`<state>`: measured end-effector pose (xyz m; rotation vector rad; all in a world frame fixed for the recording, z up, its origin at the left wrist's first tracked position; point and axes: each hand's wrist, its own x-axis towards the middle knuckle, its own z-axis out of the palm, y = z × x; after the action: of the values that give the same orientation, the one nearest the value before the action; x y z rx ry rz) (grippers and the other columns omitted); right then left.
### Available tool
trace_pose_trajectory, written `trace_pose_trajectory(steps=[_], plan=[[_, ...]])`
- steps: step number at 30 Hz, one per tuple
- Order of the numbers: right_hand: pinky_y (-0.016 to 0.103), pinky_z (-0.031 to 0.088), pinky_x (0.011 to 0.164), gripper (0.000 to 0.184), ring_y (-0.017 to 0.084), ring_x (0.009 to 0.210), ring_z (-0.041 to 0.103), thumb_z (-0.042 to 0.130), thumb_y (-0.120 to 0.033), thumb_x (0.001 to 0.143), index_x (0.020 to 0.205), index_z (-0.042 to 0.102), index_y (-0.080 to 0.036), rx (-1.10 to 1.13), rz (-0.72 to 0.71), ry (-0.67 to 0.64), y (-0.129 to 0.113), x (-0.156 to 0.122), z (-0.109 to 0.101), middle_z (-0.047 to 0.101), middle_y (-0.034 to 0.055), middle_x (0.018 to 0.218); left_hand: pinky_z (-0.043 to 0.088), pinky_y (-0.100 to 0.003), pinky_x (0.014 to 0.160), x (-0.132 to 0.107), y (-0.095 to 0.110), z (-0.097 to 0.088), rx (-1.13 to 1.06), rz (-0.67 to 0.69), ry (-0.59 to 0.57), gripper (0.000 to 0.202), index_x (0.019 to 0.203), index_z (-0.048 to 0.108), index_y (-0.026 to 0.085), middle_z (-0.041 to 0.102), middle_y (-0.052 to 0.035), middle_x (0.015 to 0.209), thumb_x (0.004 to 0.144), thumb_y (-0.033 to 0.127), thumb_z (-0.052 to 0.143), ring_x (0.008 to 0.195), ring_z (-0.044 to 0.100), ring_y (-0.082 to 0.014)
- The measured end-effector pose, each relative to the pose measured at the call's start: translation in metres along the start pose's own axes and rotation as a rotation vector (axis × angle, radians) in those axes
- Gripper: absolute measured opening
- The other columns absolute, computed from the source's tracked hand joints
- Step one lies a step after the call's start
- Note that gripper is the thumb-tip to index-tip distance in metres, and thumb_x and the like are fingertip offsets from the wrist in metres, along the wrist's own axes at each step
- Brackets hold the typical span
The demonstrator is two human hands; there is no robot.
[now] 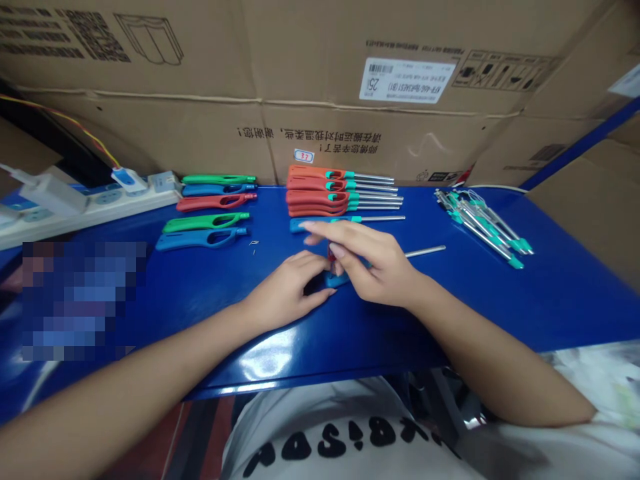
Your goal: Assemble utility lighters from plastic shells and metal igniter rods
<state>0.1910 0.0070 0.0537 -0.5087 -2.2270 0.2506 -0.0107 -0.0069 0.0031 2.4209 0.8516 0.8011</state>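
Note:
A blue gas lighter (336, 280) with a long metal tube lies on the table, largely covered by my hands. My left hand (285, 293) grips its handle from the left, thumb and fingers closed around it. Above the handle, my right hand (383, 260) pinches a small upright screwdriver (331, 252) with a dark red grip; its tip is hidden. Several tiny screws (254, 244) lie left of my hands. Just behind my right hand is another blue lighter (300, 224), with a row of orange-red lighters (313, 203) behind it.
Green, blue and red handle shells (207, 221) lie at the left. Several metal tubes with teal ends (490, 227) are piled at the right. A white power strip (100, 203) runs along the left back, and a cardboard wall (310, 73) closes the rear of the blue table (430, 313).

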Motion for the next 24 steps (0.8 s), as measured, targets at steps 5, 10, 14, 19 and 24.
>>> trace_pose_trajectory(steps=[5,10,14,19,24], plan=[[0.023,0.054,0.068,0.015,0.013,0.073,0.07,0.061,-0.027,0.098,0.107,0.072,-0.021,-0.198,-0.072,0.098,0.0038,-0.0012,-0.0009,0.075,0.0017,0.083,0.054,-0.041,0.095,-0.0003,0.0009,0.0002,0.025,-0.001,0.021,0.022,0.114,0.063,0.019,0.071,-0.0077,0.111,0.094,0.025,0.068,0.105,0.066,-0.0243],[0.025,0.057,0.078,0.038,0.014,0.095,0.073,0.043,-0.022,0.104,0.139,0.059,-0.02,-0.113,-0.012,-0.012,0.0029,-0.0033,-0.0024,0.075,0.0076,0.118,0.052,-0.042,0.098,0.0013,0.003,-0.0018,-0.006,-0.008,0.006,0.019,0.111,0.063,0.019,0.071,-0.0072,0.111,0.093,0.024,0.068,0.108,0.065,-0.0245],[0.026,0.059,0.086,0.042,0.013,0.096,0.073,0.039,-0.018,0.104,0.143,0.056,-0.02,0.034,0.055,0.03,0.0006,-0.0017,-0.0024,0.076,0.0061,0.114,0.052,-0.04,0.098,0.0019,0.0043,-0.0036,-0.025,-0.023,-0.012,0.019,0.109,0.062,0.019,0.071,-0.0057,0.109,0.092,0.021,0.069,0.107,0.065,-0.0226],[0.022,0.056,0.074,0.019,0.013,0.078,0.074,0.063,-0.022,0.097,0.113,0.072,-0.018,-0.236,-0.067,0.153,0.0066,-0.0015,-0.0044,0.079,0.0034,0.093,0.052,-0.041,0.099,0.0005,0.002,-0.0018,-0.002,-0.015,-0.003,0.02,0.111,0.063,0.019,0.072,-0.0068,0.113,0.092,0.024,0.069,0.109,0.065,-0.0237],[0.024,0.057,0.08,0.032,0.014,0.097,0.074,0.052,-0.022,0.102,0.131,0.064,-0.021,-0.213,-0.076,0.011,0.0047,-0.0022,-0.0053,0.077,0.0052,0.115,0.053,-0.041,0.098,0.0005,0.0008,-0.0005,0.006,-0.008,0.008,0.02,0.112,0.063,0.018,0.072,-0.007,0.111,0.094,0.026,0.068,0.107,0.066,-0.0241]])
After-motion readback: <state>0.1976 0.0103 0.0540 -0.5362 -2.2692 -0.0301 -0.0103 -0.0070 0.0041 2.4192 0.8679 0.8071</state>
